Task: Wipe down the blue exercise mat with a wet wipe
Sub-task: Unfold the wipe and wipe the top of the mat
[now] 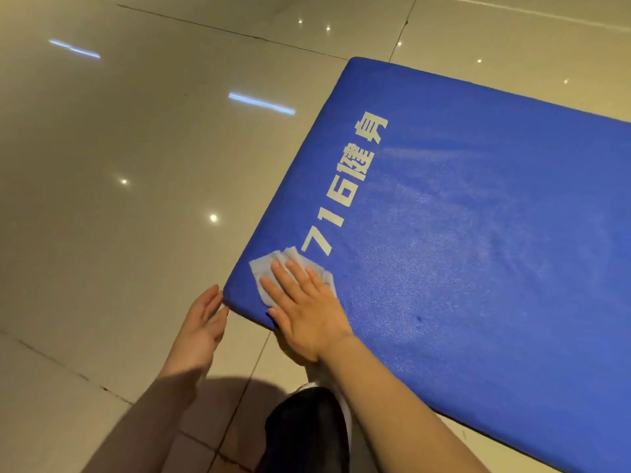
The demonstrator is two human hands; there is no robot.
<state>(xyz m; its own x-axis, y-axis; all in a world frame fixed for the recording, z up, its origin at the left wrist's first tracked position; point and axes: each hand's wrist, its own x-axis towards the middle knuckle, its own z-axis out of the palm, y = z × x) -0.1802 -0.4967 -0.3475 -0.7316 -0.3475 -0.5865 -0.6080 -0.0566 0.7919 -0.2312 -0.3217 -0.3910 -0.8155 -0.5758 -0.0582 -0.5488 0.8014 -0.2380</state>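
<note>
Your right hand (307, 312), fingers flat, pressed wet wipe (269, 268) onto blue mat (478, 250) corner; your left hand (205, 319), fingers straight, touched mat edge.

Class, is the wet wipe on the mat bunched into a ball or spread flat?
Spread flat: the wet wipe lies creased under the right hand's straight fingers.

Under you is a glossy beige tiled floor (136, 233), its dark grout lines running diagonally and small ceiling lights mirrored in the shine. Flat on it lies the thick blue exercise mat (478, 233), printed with pale lettering along its near end, one corner pointing toward you and its far side running out of view at the right. Your black shoe (307, 428) stands on the tiles just beside the mat's edge.
</note>
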